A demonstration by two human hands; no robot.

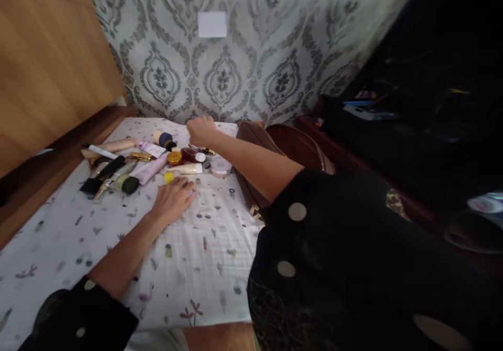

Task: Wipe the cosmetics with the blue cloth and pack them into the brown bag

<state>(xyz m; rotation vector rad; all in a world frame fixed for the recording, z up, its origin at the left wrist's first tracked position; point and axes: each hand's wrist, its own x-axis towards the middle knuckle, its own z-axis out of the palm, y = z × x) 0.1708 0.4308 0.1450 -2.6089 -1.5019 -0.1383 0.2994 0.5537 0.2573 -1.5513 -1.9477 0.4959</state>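
Observation:
My left hand (pixel 173 198) lies palm down on the patterned bedsheet (pixel 188 267), fingers curled beside a small yellow-capped item (pixel 168 177). My right hand (pixel 201 130) hovers over the far end of the cosmetics pile, fingers curled into a loose fist; I cannot make out anything in it. Below it lie a dark red bottle (pixel 192 155), a cream tube (pixel 188 168) and a round clear-lidded jar (pixel 220 166). Further left lie a pink tube (pixel 151 168), a green-capped tube (pixel 128 184) and black brushes (pixel 100 177).
A brown leather bag (pixel 291 146) rests at the sheet's right edge. A wooden headboard (pixel 47 68) rises at left, patterned wallpaper (pixel 236 63) behind. Dark clutter on a shelf (pixel 369 111) fills the right.

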